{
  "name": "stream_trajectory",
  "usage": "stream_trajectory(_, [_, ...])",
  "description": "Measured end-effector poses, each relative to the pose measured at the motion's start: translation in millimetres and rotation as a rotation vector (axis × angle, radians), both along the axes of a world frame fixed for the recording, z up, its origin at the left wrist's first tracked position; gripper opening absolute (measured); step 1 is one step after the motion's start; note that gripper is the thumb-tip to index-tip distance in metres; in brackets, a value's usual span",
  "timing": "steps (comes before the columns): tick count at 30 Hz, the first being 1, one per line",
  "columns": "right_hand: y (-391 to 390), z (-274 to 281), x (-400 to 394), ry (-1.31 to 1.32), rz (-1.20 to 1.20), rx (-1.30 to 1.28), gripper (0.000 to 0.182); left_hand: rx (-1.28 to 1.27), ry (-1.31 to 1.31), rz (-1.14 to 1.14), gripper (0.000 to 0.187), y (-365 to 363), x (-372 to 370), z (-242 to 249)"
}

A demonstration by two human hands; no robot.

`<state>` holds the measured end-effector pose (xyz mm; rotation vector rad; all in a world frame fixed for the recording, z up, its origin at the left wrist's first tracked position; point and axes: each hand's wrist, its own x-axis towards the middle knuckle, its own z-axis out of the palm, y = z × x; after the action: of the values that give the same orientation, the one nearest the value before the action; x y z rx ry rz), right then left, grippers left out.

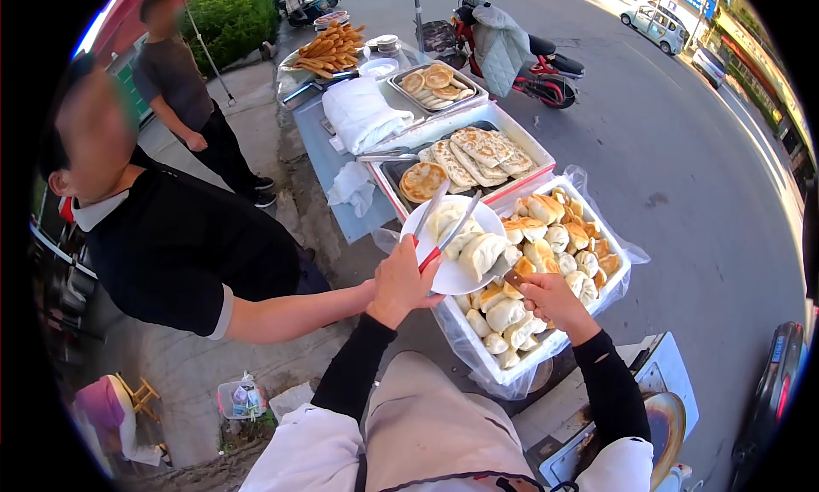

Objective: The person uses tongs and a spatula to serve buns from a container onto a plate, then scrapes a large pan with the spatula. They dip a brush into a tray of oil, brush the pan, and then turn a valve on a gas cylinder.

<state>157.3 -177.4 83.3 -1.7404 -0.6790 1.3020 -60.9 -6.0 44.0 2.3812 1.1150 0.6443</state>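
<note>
My left hand [399,280] is closed around red-handled metal tongs [430,258], at the left rim of a white plate [450,280]. Several pale stuffed buns [483,255] lie on the plate. In my right hand [554,302] is a wooden-handled spatula [515,279]; its metal blade reaches the plate's right edge and is partly hidden. Below sits a white foam box [627,274] lined with clear plastic, full of browned buns [589,236]. Another person's forearm [299,304] reaches to my left hand; that person's hand is mostly hidden, so its grip on the plate cannot be made out.
A second box holds flatbreads [482,151], with a tray of round cakes [435,84] beyond. Fried dough sticks [331,50] and a white cloth [363,112] lie further back. A griddle stand [665,381] is at my right. Another person [179,74] stands behind; a red scooter [542,74] is parked ahead.
</note>
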Motion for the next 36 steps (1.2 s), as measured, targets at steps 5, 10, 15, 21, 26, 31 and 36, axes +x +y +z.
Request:
stream_trajectory(5, [-9,15,6,-0.003,0.095,-0.076,0.016,0.063,0.04,-0.142,0.051,-49,-32,-5])
stream_trajectory(10, [-28,47,4,-0.062,0.189,-0.128,0.017,0.101,0.081,-0.108,0.056,-78,-57,-5])
stream_trajectory(15, [-57,48,-4,0.001,0.213,-0.211,0.017,0.058,0.029,-0.111,0.054,-90,-68,-33])
stream_trajectory(21, [-96,18,-24,0.039,0.128,-0.026,0.025,0.153,-0.028,-0.13,0.053,-87,-69,-40])
stream_trajectory(26, [-121,-6,-35,-0.012,0.024,0.11,0.037,0.278,-0.045,-0.151,0.054,-85,-58,-34])
stream_trajectory(31, [-132,-43,-41,-0.131,-0.041,0.231,0.037,0.388,-0.082,-0.183,0.056,-77,-47,-29])
stream_trajectory(36, [-128,-39,-48,-0.127,-0.083,0.315,0.035,0.399,-0.122,-0.204,0.056,-72,-36,-27])
